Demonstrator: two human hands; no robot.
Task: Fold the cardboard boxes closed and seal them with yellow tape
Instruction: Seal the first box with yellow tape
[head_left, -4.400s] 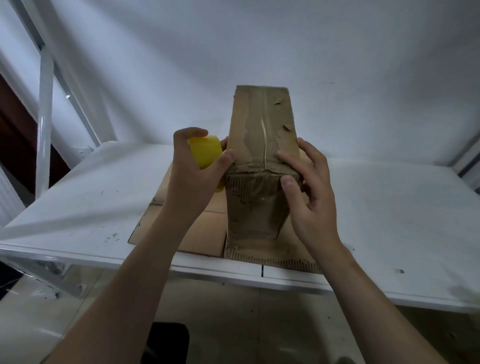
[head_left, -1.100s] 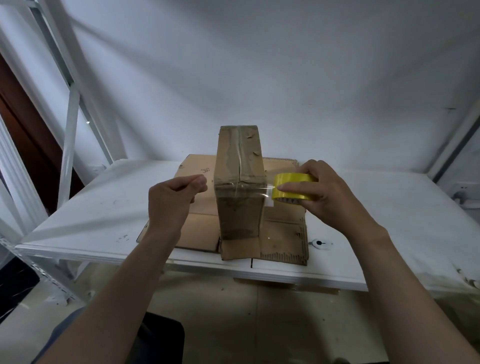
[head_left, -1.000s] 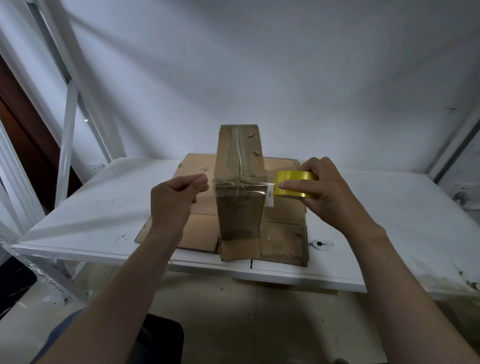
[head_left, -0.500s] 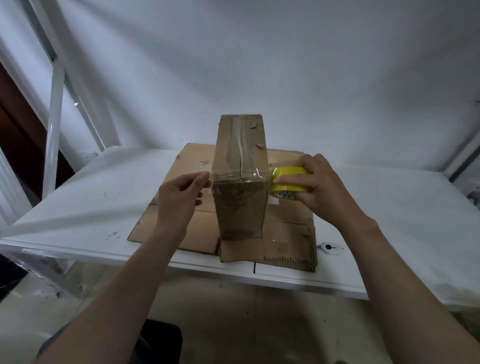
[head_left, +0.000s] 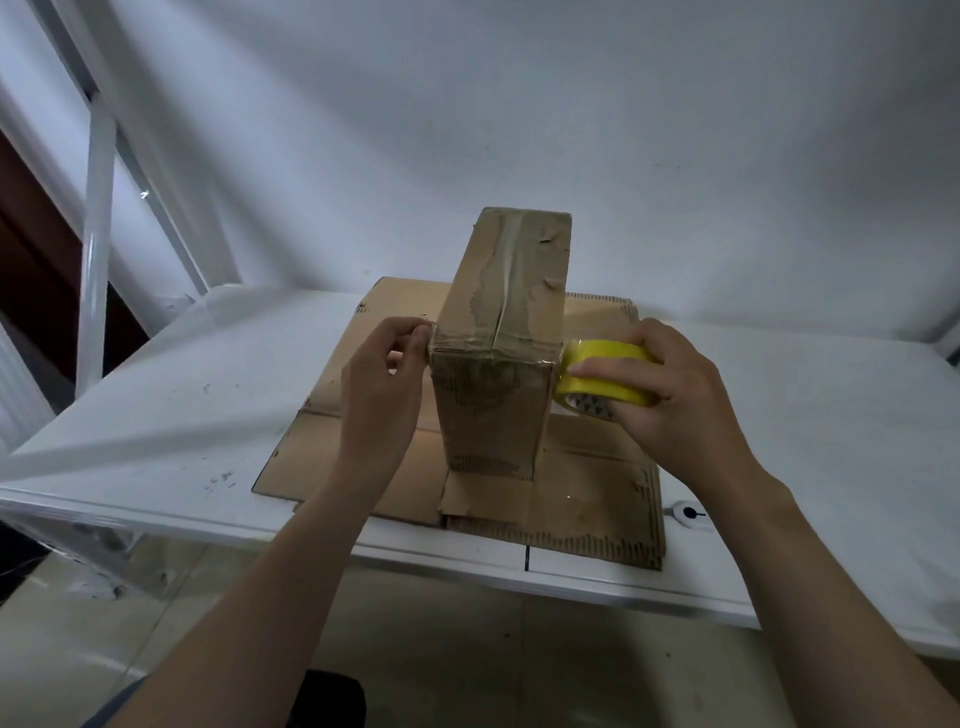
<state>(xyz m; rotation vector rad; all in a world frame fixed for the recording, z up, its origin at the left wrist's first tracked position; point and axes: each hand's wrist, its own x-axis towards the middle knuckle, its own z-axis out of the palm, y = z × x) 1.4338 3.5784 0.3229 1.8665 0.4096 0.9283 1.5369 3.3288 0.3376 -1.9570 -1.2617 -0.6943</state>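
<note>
Head view, downward, near the box (head_left: 493, 410)

No readable text, small print on flattened cardboard (head_left: 318, 431) blurred, tape roll core (head_left: 588, 405) pattern illegible

We find the cardboard box (head_left: 493, 395) upright on flattened cardboard sheets (head_left: 597, 478) on the worktop (head_left: 182, 410), the tape roll (head_left: 605, 374) touching its right side, a small object (head_left: 684, 512) right of the sheets.

Right hand (head_left: 670, 395) holds yellow tape (head_left: 602, 366) against box (head_left: 493, 410).
</note>
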